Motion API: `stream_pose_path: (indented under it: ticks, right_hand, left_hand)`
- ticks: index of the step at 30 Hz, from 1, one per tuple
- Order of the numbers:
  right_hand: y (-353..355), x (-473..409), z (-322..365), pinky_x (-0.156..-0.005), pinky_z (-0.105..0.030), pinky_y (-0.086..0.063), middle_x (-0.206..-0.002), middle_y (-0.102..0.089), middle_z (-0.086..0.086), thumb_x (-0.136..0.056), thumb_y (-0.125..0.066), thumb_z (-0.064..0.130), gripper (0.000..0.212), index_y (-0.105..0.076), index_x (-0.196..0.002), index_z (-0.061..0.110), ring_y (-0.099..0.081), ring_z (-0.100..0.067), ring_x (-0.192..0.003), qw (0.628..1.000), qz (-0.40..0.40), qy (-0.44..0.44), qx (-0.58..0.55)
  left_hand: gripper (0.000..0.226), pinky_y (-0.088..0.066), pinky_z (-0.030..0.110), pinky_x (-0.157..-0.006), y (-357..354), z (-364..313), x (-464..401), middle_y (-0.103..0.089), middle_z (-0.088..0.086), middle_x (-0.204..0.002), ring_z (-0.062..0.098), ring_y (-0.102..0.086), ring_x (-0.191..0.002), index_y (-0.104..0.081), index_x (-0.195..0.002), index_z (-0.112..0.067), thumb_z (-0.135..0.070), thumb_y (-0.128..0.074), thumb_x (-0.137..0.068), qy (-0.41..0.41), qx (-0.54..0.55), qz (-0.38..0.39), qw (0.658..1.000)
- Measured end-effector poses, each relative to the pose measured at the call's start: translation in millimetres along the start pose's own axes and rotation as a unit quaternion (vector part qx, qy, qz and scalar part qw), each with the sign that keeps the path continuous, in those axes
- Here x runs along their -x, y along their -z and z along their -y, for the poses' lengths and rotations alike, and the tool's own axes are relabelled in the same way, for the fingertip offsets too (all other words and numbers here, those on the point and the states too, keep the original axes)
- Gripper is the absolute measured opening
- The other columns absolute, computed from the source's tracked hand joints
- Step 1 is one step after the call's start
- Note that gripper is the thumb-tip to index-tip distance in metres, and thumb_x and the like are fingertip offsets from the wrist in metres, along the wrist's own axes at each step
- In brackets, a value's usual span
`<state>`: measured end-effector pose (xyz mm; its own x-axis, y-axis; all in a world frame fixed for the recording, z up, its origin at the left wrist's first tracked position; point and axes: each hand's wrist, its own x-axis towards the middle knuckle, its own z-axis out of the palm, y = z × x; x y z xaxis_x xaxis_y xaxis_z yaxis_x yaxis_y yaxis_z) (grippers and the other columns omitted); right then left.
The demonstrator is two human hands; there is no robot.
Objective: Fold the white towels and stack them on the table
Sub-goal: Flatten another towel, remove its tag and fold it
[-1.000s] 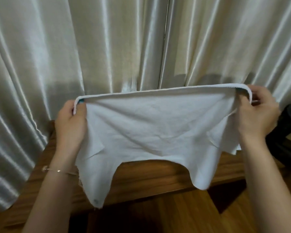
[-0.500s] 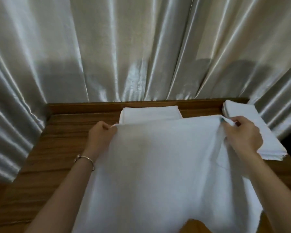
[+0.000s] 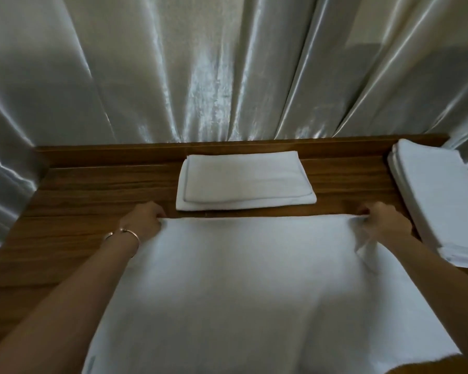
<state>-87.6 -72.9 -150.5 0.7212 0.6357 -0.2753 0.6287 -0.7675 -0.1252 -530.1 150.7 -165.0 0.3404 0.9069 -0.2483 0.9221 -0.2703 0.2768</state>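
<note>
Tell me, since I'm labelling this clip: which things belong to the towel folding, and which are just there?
Job: spread towel, pinched at its far corners by left hand and right hand; folded towels; towel pile; table.
Just there: curtain; bracelet.

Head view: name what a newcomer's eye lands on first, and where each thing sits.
The big white towel spread over the near half of the wooden table dominates, its far corners pinched by the left hand and the right hand. Just beyond its far edge lies a folded towel at centre, with a taller stack of towels at the table's right end. Shiny pale curtains fill the background.
</note>
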Motion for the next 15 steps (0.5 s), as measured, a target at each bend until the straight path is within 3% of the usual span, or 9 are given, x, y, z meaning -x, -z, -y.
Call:
stream_pose_path:
  ticks: [3,6,8,11,15]
  right_hand:
    - [6,-2,-23,-0.083,-0.042,-0.054,-0.094,-0.066,-0.005,-0.077,-0.063,0.024,0.03,-0.067,-0.105,0.029,-0.064,-0.03,-0.089,0.998,0.067,-0.002,0.023]
    - [14,-12,-38,-0.092,-0.046,-0.05,-0.108,-0.065,-0.01,-0.079,-0.06,0.026,0.029,-0.068,-0.107,0.02,-0.061,-0.033,-0.101,0.991,0.106,-0.012,0.075]
    - [22,-21,-40,-0.096,-0.046,-0.048,-0.11,-0.062,-0.01,-0.08,-0.059,0.022,0.032,-0.065,-0.11,0.015,-0.059,-0.033,-0.104,0.984,0.14,-0.022,0.107]
    - [36,-31,-35,-0.093,-0.042,-0.043,-0.115,-0.058,-0.008,-0.086,-0.059,0.026,0.031,-0.059,-0.115,0.018,-0.054,-0.034,-0.113,0.992,0.06,-0.024,0.108]
    - [39,-39,-21,-0.077,-0.037,-0.04,-0.096,-0.059,-0.007,-0.088,-0.058,0.027,0.017,-0.065,-0.103,0.02,-0.059,-0.035,-0.1,0.989,-0.089,-0.015,0.118]
  left_hand:
    - [0.02,-0.052,0.034,-0.078,11,27,-1,-0.067,0.011,-0.106,0.026,-0.062,-0.093,-0.069,-0.103,-0.012,-0.013,-0.066,-0.083,0.042,0.005,0.029,0.999]
    - [0.018,-0.049,0.032,-0.074,20,40,-7,-0.07,0.017,-0.102,0.029,-0.063,-0.088,-0.072,-0.099,-0.006,-0.01,-0.066,-0.082,0.04,0.009,0.007,0.999]
    - [0.022,-0.048,0.036,-0.08,25,40,-13,-0.068,0.023,-0.105,0.036,-0.063,-0.096,-0.069,-0.103,-0.001,-0.006,-0.065,-0.082,0.044,0.019,-0.02,0.999]
    - [0.027,-0.048,0.041,-0.088,28,33,-19,-0.065,0.026,-0.112,0.041,-0.06,-0.105,-0.066,-0.11,-0.001,-0.009,-0.062,-0.084,0.068,0.012,-0.034,0.997]
    - [0.028,-0.051,0.042,-0.085,26,21,-16,-0.063,0.021,-0.114,0.039,-0.061,-0.104,-0.063,-0.112,-0.01,-0.023,-0.055,-0.088,0.12,-0.044,-0.035,0.991]
